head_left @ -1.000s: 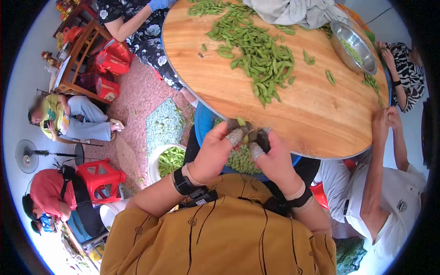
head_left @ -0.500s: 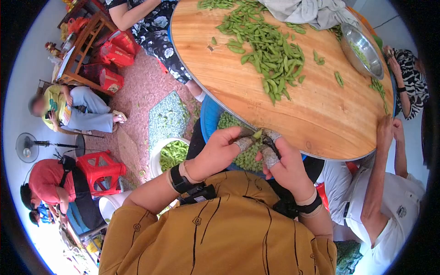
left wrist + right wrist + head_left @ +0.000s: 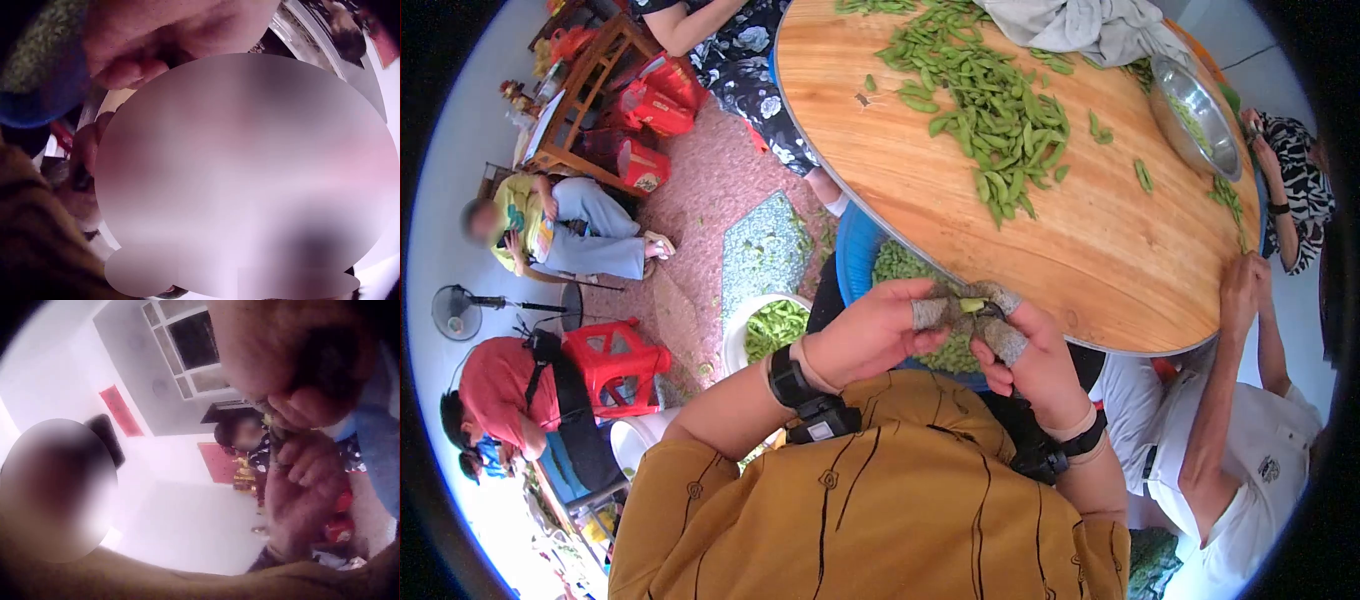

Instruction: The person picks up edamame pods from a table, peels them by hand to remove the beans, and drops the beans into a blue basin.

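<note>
In the head view a small green pod (image 3: 972, 305) is pinched between both hands, just off the round table's near edge. The left hand (image 3: 887, 322), with grey wrapping on its fingertips, holds the pod's left side. On the other side the right hand (image 3: 1037, 358), wrapped likewise, pinches it with thumb and finger. Below them a blue basin (image 3: 857, 262) holds shelled green beans (image 3: 903, 264), partly hidden by the hands. The left wrist view shows the left hand (image 3: 181, 31) close up; in the right wrist view the right hand (image 3: 294, 356) meets the left at the fingertips.
A pile of pods (image 3: 1000, 120), a steel bowl (image 3: 1197, 118) and a grey cloth (image 3: 1090, 28) lie on the wooden table (image 3: 1100, 270). A white bucket (image 3: 738, 330) of pods stands left, near a red stool (image 3: 615, 365). People sit around; one person's hands (image 3: 1245, 285) are at the right edge.
Both hands have shifted slightly right, staying together. The pod between the fingertips now lies flatter than before. The head view has shifted, so the table appears farther right.
</note>
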Available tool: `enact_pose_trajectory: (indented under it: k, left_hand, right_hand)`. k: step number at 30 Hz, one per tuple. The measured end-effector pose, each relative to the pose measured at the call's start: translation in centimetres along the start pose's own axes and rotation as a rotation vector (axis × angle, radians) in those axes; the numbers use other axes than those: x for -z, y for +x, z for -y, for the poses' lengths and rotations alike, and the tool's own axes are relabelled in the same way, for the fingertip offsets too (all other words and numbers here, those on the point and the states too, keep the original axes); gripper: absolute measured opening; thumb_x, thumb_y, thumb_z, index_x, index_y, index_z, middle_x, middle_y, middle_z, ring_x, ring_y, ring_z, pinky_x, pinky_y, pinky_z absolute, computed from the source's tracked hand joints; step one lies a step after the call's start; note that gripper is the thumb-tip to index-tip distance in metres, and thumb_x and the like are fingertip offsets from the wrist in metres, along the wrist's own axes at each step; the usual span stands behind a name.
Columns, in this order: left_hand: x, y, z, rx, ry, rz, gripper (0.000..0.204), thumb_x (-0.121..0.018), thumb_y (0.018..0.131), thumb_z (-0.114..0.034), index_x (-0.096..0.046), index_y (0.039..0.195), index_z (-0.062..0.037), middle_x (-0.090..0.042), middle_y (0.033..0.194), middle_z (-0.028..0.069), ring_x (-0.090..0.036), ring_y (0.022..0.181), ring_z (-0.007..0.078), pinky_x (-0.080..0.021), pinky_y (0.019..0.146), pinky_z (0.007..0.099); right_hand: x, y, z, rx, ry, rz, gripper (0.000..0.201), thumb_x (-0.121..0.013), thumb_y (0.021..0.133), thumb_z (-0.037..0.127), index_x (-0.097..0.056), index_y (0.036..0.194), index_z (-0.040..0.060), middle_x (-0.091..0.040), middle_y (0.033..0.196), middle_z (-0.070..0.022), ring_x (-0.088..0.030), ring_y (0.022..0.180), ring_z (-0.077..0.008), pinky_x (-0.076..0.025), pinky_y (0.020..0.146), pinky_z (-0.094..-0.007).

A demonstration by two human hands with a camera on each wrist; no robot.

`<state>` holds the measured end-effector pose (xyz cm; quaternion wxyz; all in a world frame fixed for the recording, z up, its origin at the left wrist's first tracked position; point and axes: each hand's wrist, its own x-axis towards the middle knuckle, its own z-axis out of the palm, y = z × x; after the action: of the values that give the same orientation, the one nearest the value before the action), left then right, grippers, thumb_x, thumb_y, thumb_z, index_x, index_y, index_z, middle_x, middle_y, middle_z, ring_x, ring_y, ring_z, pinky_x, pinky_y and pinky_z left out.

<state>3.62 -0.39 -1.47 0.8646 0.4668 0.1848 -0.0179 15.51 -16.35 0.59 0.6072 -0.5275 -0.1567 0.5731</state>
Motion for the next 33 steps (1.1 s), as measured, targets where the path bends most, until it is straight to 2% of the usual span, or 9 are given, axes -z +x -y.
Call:
enact_pose_trajectory:
  k: [2,4,8,10,16,22,26,30,33]
  left_hand:
    - [0.1,-0.1,0.0,0.191,-0.484,0.035,0.009,-0.052,0.089,-0.008,-0.057,0.096,-0.0036,-0.050,0.071,0.0014,-0.047,0.066,0.0131,-0.039,0.061,0.0263]
    - [0.7,0.1,1.0,0.300,-0.770,0.172,0.011,-0.053,0.089,-0.011,-0.055,0.098,-0.0046,-0.051,0.072,0.0003,-0.044,0.062,0.0103,-0.036,0.058,0.0227]
    - [2.3,1.1,2.6,0.365,-0.683,0.093,0.010,-0.054,0.089,-0.013,-0.054,0.095,-0.0048,-0.051,0.072,-0.0004,-0.044,0.061,0.0092,-0.035,0.056,0.0220]
    - [2.1,1.3,2.3,0.257,-0.161,-0.133,0.011,-0.054,0.089,-0.015,-0.057,0.093,-0.0048,-0.052,0.073,-0.0003,-0.043,0.060,0.0077,-0.035,0.054,0.0211]
    - [2.0,0.6,1.1,0.085,0.485,-0.088,0.016,-0.052,0.090,-0.017,-0.060,0.084,-0.0046,-0.054,0.071,-0.0029,-0.044,0.060,0.0057,-0.036,0.054,0.0207]
    - [1.4,-0.3,0.2,0.067,0.350,-0.037,0.017,-0.053,0.090,-0.019,-0.061,0.086,-0.0051,-0.053,0.069,-0.0034,-0.045,0.061,0.0055,-0.037,0.056,0.0204]
    - [3.9,-1.7,0.2,0.170,-0.060,-0.056,0.016,-0.053,0.091,-0.018,-0.061,0.087,-0.0047,-0.054,0.071,-0.0037,-0.047,0.063,0.0063,-0.039,0.056,0.0208]
    - [9.4,-5.6,-0.2,-0.135,1.397,-0.195,0.019,-0.065,0.076,-0.016,-0.061,0.092,-0.0065,-0.060,0.073,0.0087,-0.061,0.071,0.0248,-0.048,0.063,0.0352]
    - [12.3,-9.2,0.8,0.089,1.920,-0.223,0.025,-0.067,0.072,-0.018,-0.062,0.094,-0.0082,-0.060,0.083,0.0159,-0.060,0.081,0.0336,-0.048,0.069,0.0416]
  right_hand:
    - [0.1,0.5,-0.6,0.030,-0.077,0.009,0.034,-0.053,0.085,0.004,-0.054,0.119,0.0089,-0.057,0.073,-0.0024,-0.049,0.049,-0.0109,-0.039,0.044,-0.0226]
    - [0.7,1.8,-2.0,0.939,-1.010,-0.128,0.042,-0.056,0.078,0.002,-0.054,0.119,0.0078,-0.059,0.074,-0.0095,-0.057,0.056,-0.0265,-0.047,0.052,-0.0328]
    - [1.7,1.3,-2.8,0.854,-1.331,-0.129,0.039,-0.058,0.072,0.002,-0.056,0.111,0.0044,-0.060,0.082,-0.0183,-0.060,0.071,-0.0384,-0.050,0.063,-0.0410]
    - [1.5,0.8,-3.3,0.425,-1.332,-0.130,0.027,-0.059,0.072,0.004,-0.055,0.099,0.0010,-0.061,0.084,-0.0214,-0.061,0.074,-0.0385,-0.049,0.063,-0.0431]
    - [1.7,0.3,-1.9,0.330,-1.081,-0.219,0.025,-0.063,0.076,0.010,-0.053,0.096,-0.0011,-0.062,0.078,-0.0215,-0.063,0.072,-0.0355,-0.049,0.063,-0.0381]
    - [0.6,2.0,-1.7,0.186,-0.573,-0.215,0.024,-0.067,0.077,0.015,-0.059,0.094,0.0002,-0.063,0.080,-0.0174,-0.062,0.069,-0.0218,-0.048,0.064,-0.0321]
    - [0.9,1.9,-2.1,0.415,-0.824,-0.191,0.019,-0.067,0.076,0.014,-0.060,0.090,0.0023,-0.063,0.080,-0.0161,-0.063,0.070,-0.0269,-0.049,0.065,-0.0341]
    - [0.7,1.3,-0.2,0.510,-1.219,-0.047,0.018,-0.066,0.077,0.015,-0.061,0.091,0.0040,-0.062,0.077,-0.0163,-0.060,0.074,-0.0369,-0.049,0.067,-0.0412]
    - [0.9,2.5,2.2,0.454,-1.182,-0.362,0.020,-0.065,0.078,0.019,-0.061,0.090,0.0033,-0.062,0.079,-0.0183,-0.061,0.075,-0.0360,-0.049,0.066,-0.0414]
